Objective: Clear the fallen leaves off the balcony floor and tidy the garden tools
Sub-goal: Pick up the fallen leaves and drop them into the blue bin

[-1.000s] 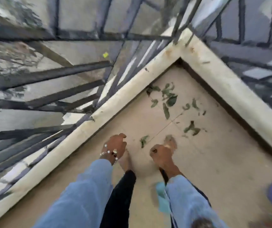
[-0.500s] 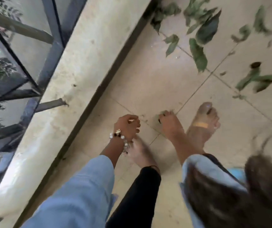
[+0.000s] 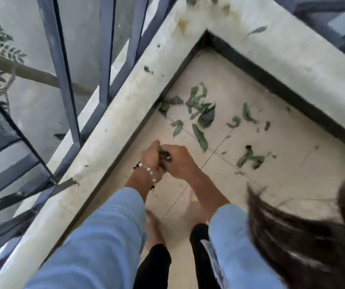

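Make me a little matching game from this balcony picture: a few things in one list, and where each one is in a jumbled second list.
Things:
1. leaf scraps
2. beaded bracelet
3. leaf pile
4. single leaf

Places:
A. on the floor by the corner
B. on top of the ledge
C. between the left hand and right hand
D. round the left wrist

Pairs: 1-C, 2-D, 3-A, 4-B

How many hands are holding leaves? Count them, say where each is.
2. The left hand, wearing a bead bracelet, and the right hand meet beside the ledge, together gripping a bunch of leaves; loose leaves lie on the floor.
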`<act>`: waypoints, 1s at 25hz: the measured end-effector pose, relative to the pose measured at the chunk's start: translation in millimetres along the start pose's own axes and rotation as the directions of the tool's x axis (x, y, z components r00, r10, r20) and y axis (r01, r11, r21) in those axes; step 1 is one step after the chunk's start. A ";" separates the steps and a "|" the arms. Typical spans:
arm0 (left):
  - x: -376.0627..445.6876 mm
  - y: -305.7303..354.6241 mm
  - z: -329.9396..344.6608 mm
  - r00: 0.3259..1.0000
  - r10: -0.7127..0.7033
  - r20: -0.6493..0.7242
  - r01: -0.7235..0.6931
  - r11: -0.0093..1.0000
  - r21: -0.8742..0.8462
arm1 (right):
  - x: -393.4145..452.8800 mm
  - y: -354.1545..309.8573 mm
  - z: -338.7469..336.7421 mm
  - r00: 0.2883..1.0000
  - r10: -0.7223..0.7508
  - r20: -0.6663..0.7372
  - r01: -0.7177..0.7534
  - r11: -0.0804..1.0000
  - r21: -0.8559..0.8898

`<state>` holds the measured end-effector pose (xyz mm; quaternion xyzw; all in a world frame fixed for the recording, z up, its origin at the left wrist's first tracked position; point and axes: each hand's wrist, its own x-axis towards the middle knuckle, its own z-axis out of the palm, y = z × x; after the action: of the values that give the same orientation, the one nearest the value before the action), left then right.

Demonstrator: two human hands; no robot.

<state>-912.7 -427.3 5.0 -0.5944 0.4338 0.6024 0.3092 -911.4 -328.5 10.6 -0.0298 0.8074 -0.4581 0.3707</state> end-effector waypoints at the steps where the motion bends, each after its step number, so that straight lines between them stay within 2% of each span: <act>1: 4.4 10.9 6.9 0.998 0.045 -0.042 -0.045 0.999 0.016 | 5.8 5.7 -13.1 0.986 -0.118 0.119 0.128 0.989 -0.079; 2: 10.1 20.6 11.2 0.993 0.098 -0.071 -0.094 0.994 0.061 | 11.8 11.7 -25.7 0.967 -0.166 0.195 0.191 0.975 -0.115; 3: 15.2 31.4 15.5 0.984 0.157 -0.089 -0.148 0.984 0.095 | 22.3 18.2 -41.5 0.973 -0.134 0.186 0.163 0.976 -0.148; 5: 29.9 50.1 20.7 0.976 0.189 -0.111 -0.183 0.981 0.061 | 53.3 40.6 -66.3 0.998 -0.001 -0.068 -0.006 0.994 -0.106; 6: 39.5 57.7 21.7 0.976 0.186 -0.109 -0.183 0.982 0.034 | 73.7 52.0 -73.4 0.976 0.076 -0.205 -0.106 0.985 -0.135; 7: 50.1 64.5 21.8 0.977 0.184 -0.107 -0.182 0.983 0.029 | 94.9 59.8 -75.9 0.951 0.117 -0.285 -0.181 0.961 -0.208; 8: 62.2 70.0 21.8 0.978 0.184 -0.098 -0.179 0.982 0.052 | 116.1 65.4 -73.0 0.949 0.119 -0.293 -0.203 0.939 -0.279; 11: 97.2 71.8 18.6 0.978 0.194 -0.075 -0.180 0.970 0.166 | 171.1 75.6 -44.4 0.984 0.103 -0.148 -0.166 0.834 -0.525; 14: 127.1 70.7 16.7 0.986 0.149 -0.081 -0.132 0.974 0.183 | 199.9 87.6 -8.2 0.980 0.044 -0.196 -0.171 0.692 -0.701; 16: 140.5 71.8 16.1 0.986 0.142 -0.086 -0.125 0.976 0.176 | 205.5 89.1 5.9 0.992 0.007 -0.128 -0.104 0.620 -0.777; 18: 148.8 72.2 18.4 0.984 0.158 -0.080 -0.142 0.974 0.177 | 202.8 88.4 6.7 0.991 -0.128 -0.044 0.045 0.615 -0.788; 20: 149.3 70.6 20.1 0.982 0.168 -0.086 -0.146 0.967 0.210 | 196.6 92.5 0.7 0.959 -0.266 -0.099 0.116 0.685 -0.719; 21: 148.4 69.3 21.0 0.983 0.162 -0.088 -0.140 0.965 0.221 | 189.1 98.5 -1.1 0.955 -0.282 -0.094 0.131 0.683 -0.718; 25: 145.4 58.5 22.0 0.985 0.134 -0.105 -0.103 0.961 0.257 | 141.5 143.3 10.4 0.963 -0.270 0.020 0.174 0.560 -0.810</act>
<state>-989.4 -453.8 -130.9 -0.5588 0.5593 0.5231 0.3182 -965.6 -307.9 -182.5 -0.2711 0.9346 -0.0875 0.2129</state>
